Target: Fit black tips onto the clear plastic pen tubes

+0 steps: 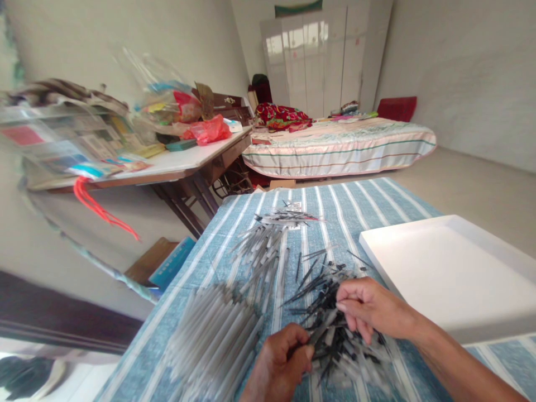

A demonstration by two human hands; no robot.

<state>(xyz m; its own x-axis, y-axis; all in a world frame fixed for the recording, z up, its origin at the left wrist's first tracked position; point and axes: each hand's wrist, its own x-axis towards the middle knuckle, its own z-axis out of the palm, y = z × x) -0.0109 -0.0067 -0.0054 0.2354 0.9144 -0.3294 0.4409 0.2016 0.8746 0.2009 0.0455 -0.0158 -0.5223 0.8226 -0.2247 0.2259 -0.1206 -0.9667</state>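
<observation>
My left hand (pixel 281 360) is at the bottom centre, fingers curled round a bunch of thin dark pen parts (pixel 324 335). My right hand (pixel 367 310) is just to its right, fingers pinched together over the pile of black pen tips (pixel 318 282). Both hands rest over a blue-and-white striped cloth (pixel 355 206) covering the table. To the left of my hands lies a heap of clear plastic pen tubes (pixel 221 335), and a further scatter of tubes (pixel 268 240) reaches toward the far edge.
A white foam tray (pixel 444 268) lies on the cloth at the right. Beyond stand a cluttered white table (pixel 184 159) with bags and papers at left, a bed (pixel 339 145) and white wardrobes (pixel 314 56) at the back.
</observation>
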